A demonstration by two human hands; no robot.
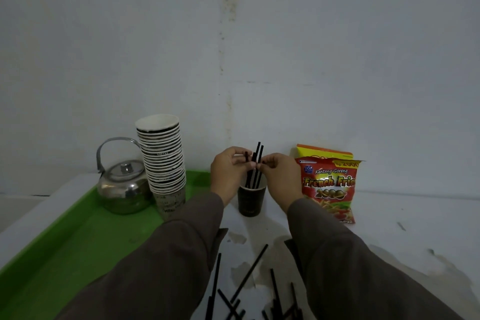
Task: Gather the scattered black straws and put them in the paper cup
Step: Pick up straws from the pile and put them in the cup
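A dark paper cup (pixel 251 201) stands upright on the white table near the wall. Several black straws (pixel 257 163) stand in it, their tops sticking well above the rim. My left hand (pixel 230 173) and my right hand (pixel 281 176) meet just above the cup, fingertips pinched on the upright straws from either side. More black straws (pixel 249 274) lie scattered on the table in front of me, between my sleeves, some crossing each other at the bottom edge.
A green tray (pixel 85 236) on the left carries a steel kettle (pixel 123 184) and a tall stack of paper cups (pixel 163 161). Red and yellow snack bags (pixel 328 184) lean against the wall right of the cup.
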